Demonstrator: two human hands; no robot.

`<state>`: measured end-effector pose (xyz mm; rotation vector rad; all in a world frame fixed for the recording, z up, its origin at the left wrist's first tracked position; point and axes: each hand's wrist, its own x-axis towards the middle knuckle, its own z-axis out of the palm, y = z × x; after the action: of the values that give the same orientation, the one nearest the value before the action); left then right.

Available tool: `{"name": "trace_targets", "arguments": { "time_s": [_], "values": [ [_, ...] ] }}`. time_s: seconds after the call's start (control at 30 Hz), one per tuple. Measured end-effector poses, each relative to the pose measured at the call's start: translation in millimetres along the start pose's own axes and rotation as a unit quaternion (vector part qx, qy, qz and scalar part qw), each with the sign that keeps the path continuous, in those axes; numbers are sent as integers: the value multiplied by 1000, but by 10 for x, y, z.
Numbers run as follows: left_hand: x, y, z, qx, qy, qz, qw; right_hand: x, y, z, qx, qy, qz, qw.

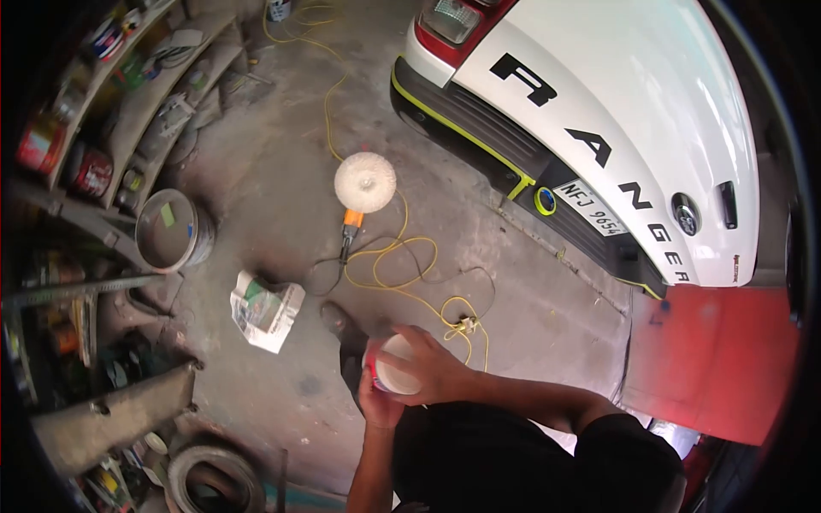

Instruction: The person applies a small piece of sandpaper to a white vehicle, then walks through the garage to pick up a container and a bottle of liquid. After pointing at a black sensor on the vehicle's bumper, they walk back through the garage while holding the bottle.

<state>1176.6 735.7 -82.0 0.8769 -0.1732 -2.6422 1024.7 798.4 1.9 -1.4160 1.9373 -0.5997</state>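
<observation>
A round tub [396,361] with a pale top and a red side is held in front of my dark shirt. My left hand [380,405] is closed around its lower left side. Across its top and right edge, my right hand [436,368] grips with the fingers bent; some fingertips are blurred. What is in the tub cannot be made out. Ahead on the floor lies a polisher [352,221] with its white woolly pad [365,182] facing up. Nearer my shoe, a crumpled printed plastic bag [267,309] rests on the concrete.
A yellow extension cord [376,256] loops over the floor to a plug. At right stands a white pickup tailgate [599,111], with a tape roll [545,201] on its bumper. Leftward are a bucket [205,235], cluttered shelves [145,111] and a tire [214,462]. A red panel [710,359] is at right.
</observation>
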Motion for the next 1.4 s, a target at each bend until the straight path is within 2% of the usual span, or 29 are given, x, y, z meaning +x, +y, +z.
{"name": "trace_targets", "arguments": {
  "time_s": [0.07, 0.13, 0.17, 0.2, 0.27, 0.33, 0.4, 0.43, 0.47, 0.5, 0.53, 0.6, 0.67, 0.73, 0.8, 1.03, 1.1, 1.13, 1.2, 1.4],
  "values": [
    [443, 7, 8, 11, -15, -9, 1000, 131, 276, -37, -18, 18, 14, 1000],
    [807, -31, -5, 33, -31, -103, 994, 185, 511, -25, -51, 81, 90, 991],
    [972, -68, 11, 27, -34, -120, 992, 188, 616, -19, -61, 81, 131, 986],
    [1149, -97, 25, 28, -33, -124, 991, 225, 760, -14, -60, 81, 135, 986],
    [1411, -201, 41, -5, -45, -181, 982, 234, 1043, 11, -32, 123, 175, 976],
    [1761, -446, -69, 9, -36, -201, 979, 203, 1415, -35, -5, 114, 203, 972],
    [2116, -746, -290, 18, -44, -263, 964, 49, 1904, 103, 72, 177, 217, 957],
    [2310, -788, -229, 129, -37, -243, 961, -11, 2087, 148, 86, 180, 242, 949],
    [2604, -847, -214, 126, -36, -239, 962, -83, 2293, 177, 86, 177, 239, 951],
    [2877, -875, -241, 344, -33, -132, 929, -199, 2448, 242, 77, 171, 257, 948],
    [3161, -921, -236, 543, -32, -18, 839, -320, 2580, 311, 67, 167, 273, 945],
    [3701, -945, 37, 520, -20, 165, 838, -597, 2833, 477, 42, 134, 274, 951],
    [4095, -783, 744, 461, 6, 238, 855, -884, 3078, 711, 27, 38, 283, 958],
    [4470, -704, 1193, 410, 2, 313, 857, -1060, 3200, 847, 33, -22, 282, 958],
    [4791, -670, 1502, 379, 23, 390, 839, -1119, 3264, 875, 1, -33, 247, 969],
    [5194, -481, 1952, 345, 60, 468, 812, -1004, 3508, 870, -8, -37, 205, 978],
    [5213, -478, 1974, 387, 79, 469, 790, -1003, 3568, 911, -13, -40, 195, 980],
    [5216, -488, 1972, 385, 80, 468, 791, -1034, 3609, 971, -7, -56, 183, 982],
    [5221, -500, 1970, 364, 40, 426, 827, -1019, 3634, 980, -2, -72, 170, 983],
    [5285, -641, 1945, 361, 52, 473, 802, -852, 3576, 863, -10, -91, 178, 980]
  ]
}}
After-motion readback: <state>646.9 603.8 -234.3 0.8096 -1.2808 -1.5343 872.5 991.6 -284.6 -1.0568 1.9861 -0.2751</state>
